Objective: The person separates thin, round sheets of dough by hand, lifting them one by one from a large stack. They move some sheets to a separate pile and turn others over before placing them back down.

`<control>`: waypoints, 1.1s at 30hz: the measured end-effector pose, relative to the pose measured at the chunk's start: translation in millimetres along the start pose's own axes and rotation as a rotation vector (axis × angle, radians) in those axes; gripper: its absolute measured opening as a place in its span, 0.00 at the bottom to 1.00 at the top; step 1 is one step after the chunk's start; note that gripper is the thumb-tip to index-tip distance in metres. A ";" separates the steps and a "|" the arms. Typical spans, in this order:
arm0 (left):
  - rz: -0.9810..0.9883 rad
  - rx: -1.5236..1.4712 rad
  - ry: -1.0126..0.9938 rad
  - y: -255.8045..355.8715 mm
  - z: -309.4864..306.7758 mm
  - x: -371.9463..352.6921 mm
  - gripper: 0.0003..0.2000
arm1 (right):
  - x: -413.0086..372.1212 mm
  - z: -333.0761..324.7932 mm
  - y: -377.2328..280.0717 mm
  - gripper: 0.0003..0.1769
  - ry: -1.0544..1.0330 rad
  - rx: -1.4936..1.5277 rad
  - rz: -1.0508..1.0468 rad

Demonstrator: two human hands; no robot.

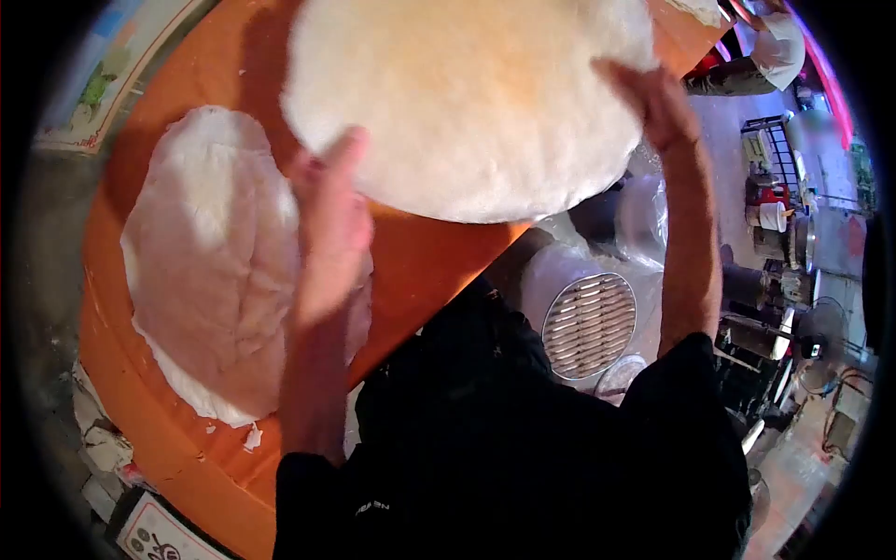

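Observation:
A large, round, pale flatbread (467, 112) is raised above the orange tabletop (439, 252), its top cut off by the upper edge of the view. My left hand (334, 219) grips its lower left rim, thumb on the near face and fingers partly hidden. On the opposite side, my right hand (658, 107) holds the right rim, with a thumb laid over the surface. Both hands are slightly blurred. Under and beside my left forearm lies a second, flatter flatbread (210, 271), wrinkled and partly in shadow, with small torn scraps (253, 437) near its lower edge.
Below the table's edge stands a round container with a slatted top (588, 327), near clear plastic wrapping (642, 219). Another person in a white shirt (779, 51) is at the upper right. A fan (823, 345) and cluttered equipment line the right side.

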State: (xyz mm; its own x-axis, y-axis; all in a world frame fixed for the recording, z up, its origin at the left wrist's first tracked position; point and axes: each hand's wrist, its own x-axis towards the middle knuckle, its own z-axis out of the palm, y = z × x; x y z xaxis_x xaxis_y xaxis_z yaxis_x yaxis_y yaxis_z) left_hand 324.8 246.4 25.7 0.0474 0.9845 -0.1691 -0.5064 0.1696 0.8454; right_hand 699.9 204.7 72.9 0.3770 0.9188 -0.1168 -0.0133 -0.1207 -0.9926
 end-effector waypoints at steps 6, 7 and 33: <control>-0.427 0.336 0.036 -96.8 -23.3 -4.8 0.19 | -29.6 -44.9 141.6 0.29 0.153 -0.150 0.256; -0.422 0.513 0.132 -92.8 -19.2 -8.5 0.20 | -29.3 -39.3 132.6 0.29 0.153 -0.146 0.265; 0.081 0.826 0.446 22.1 -179.1 -131.2 0.14 | -35.9 160.6 72.0 0.17 -0.072 -0.348 -0.162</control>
State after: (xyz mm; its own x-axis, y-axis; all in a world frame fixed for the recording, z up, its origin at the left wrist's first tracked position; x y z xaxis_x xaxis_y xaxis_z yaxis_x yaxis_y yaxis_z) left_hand 153.2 112.8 -24.2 -0.3814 0.9155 -0.1277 0.2852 0.2480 0.9258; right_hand 536.7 223.4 0.2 0.2819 0.9591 0.0266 0.3606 -0.0802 -0.9293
